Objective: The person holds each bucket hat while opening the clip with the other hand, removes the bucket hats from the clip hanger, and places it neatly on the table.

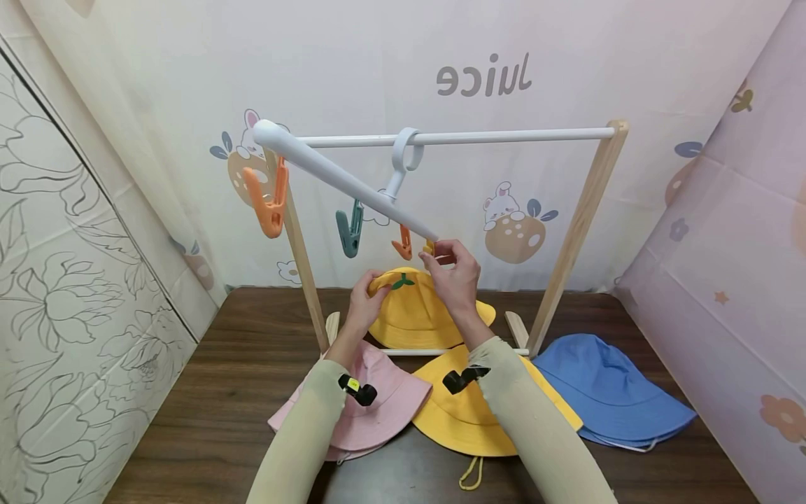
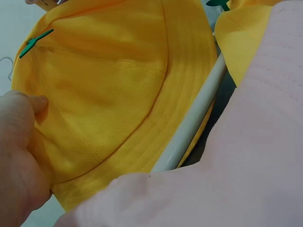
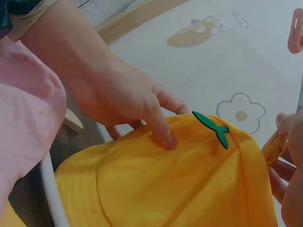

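Observation:
My left hand [image 1: 367,301] grips a yellow bucket hat [image 1: 409,315] by the left side of its crown, thumb on the outside near a green sprout decoration [image 3: 215,130]. Just above the hat, my right hand [image 1: 456,273] pinches a yellow clothespin [image 1: 429,247] at the near right end of a white clip hanger [image 1: 352,185]. In the right wrist view the clothespin is beside the hat's top; whether its jaws touch the cloth I cannot tell. Orange clothespins [image 1: 269,199] and a teal clothespin [image 1: 350,229] hang along the hanger.
The hanger hooks over the white rail of a wooden rack [image 1: 576,238]. On the dark table [image 1: 208,392] lie a pink hat [image 1: 378,406], a second yellow hat [image 1: 469,413] and a blue hat [image 1: 611,388]. Patterned curtains [image 1: 352,63] enclose the back and sides.

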Demonstrator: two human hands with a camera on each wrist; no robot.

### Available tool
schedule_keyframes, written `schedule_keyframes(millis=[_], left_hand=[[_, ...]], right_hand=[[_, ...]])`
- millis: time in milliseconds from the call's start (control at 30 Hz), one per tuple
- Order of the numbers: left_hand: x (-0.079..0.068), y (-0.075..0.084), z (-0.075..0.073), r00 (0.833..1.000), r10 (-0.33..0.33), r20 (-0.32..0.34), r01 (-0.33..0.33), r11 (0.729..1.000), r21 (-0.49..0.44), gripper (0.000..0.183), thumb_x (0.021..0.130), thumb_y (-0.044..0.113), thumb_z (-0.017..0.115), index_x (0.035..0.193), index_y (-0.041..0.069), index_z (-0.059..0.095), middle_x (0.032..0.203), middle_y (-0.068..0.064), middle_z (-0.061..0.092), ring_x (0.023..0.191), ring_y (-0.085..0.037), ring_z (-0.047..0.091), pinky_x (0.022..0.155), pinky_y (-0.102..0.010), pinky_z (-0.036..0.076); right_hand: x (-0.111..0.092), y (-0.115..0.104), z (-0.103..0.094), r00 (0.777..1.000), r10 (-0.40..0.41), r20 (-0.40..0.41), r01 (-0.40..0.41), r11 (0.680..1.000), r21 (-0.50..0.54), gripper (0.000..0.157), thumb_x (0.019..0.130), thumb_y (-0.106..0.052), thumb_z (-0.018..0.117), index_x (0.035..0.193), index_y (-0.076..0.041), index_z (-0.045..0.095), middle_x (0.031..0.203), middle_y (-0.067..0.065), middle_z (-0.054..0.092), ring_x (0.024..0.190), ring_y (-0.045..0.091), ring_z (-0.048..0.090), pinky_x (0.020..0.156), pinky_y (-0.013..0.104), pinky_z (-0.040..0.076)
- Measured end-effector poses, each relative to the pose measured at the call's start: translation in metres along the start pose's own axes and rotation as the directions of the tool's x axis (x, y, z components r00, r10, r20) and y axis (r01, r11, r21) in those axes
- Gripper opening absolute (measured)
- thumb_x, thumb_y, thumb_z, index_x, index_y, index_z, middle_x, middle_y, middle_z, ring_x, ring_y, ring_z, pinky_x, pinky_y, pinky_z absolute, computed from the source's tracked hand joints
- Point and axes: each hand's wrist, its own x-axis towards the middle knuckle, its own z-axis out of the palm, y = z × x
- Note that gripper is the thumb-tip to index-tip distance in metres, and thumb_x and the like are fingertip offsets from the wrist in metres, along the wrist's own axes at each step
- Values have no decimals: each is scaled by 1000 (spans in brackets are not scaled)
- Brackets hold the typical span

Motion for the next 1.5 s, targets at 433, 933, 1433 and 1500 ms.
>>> schedule_keyframes(millis=[433,933,1433,1500], left_hand=[[1,-7,-4,1000,-25,7,26,999,-44,15,104,30,84,116,38,77,115,10,76,112,-21,73,94,-34,63],[0,-16,-6,999,49,8,-49,999,-14,20,102,44,85,119,35,78,118,6,77,107,-20,73,90,-30,64],[-56,78,-18,988,146,49,-143,988,-57,26,107,38,78,122,17,77,118,-5,76,106,-21,69,93,-33,62],[-59,81,-19,988,151,46,-148,987,-55,26,107,38,79,121,16,77,117,-5,76,106,-21,69,94,-32,61]], right_hand=[[2,1,-1,1000,12,-11,-12,1000,4,30,97,-18,91,116,-1,76,113,21,82,99,38,79,78,14,53],[1,0,-1,999,16,-29,-16,1000,-4,35,94,-17,94,117,-1,73,113,22,80,98,39,79,81,16,54],[3,-3,-5,997,65,-41,-65,998,13,38,93,-18,95,117,-1,71,109,22,79,94,33,77,79,14,54],[3,-4,-6,996,72,-45,-71,997,20,37,93,-18,95,117,-1,71,109,22,79,91,27,76,78,13,55]])
